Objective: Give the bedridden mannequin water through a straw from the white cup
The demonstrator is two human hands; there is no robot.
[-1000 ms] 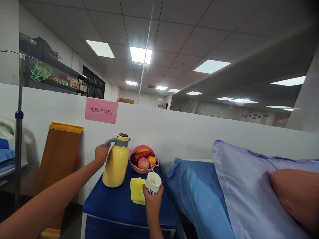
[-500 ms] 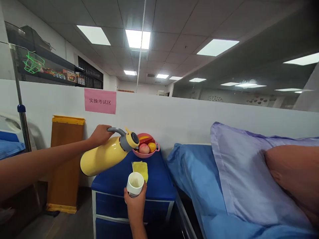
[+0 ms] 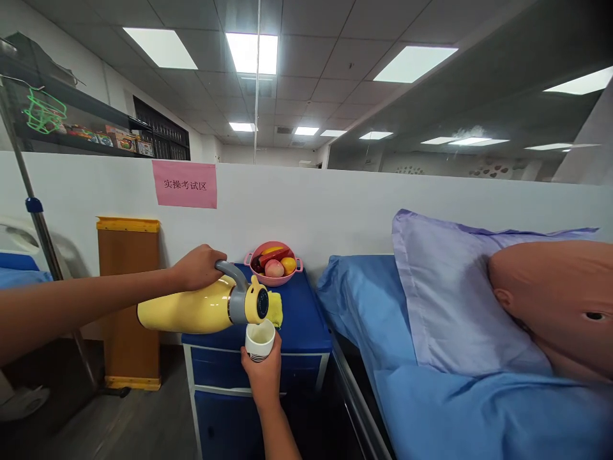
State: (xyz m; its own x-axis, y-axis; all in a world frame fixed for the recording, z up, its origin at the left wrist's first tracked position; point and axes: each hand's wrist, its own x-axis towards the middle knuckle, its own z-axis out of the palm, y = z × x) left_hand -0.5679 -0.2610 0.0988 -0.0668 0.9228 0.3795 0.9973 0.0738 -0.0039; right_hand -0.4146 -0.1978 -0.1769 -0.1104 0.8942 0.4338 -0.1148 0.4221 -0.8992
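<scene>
My left hand [image 3: 197,268] grips the grey handle of a yellow thermos jug [image 3: 191,310]. The jug lies almost level in the air, its spout over a white cup [image 3: 260,340]. My right hand [image 3: 262,377] is wrapped round that cup from below and holds it in front of the blue bedside cabinet [image 3: 299,319]. A folded yellow cloth [image 3: 275,308] lies on the cabinet top, partly hidden behind the jug's lid. At the cabinet's back stands a pink bowl of fruit [image 3: 273,262].
A bed with blue sheets [image 3: 431,409] and a lilac pillow [image 3: 445,300] fills the right, with a training manikin's head [image 3: 555,306] on it. A white partition with a pink sign [image 3: 184,184] runs behind. A brown board [image 3: 128,300] and an IV pole [image 3: 36,211] stand left.
The jug was lifted off the cabinet and tipped until nearly level, spout down to the cup. My right hand drew the cup off the cabinet top toward me.
</scene>
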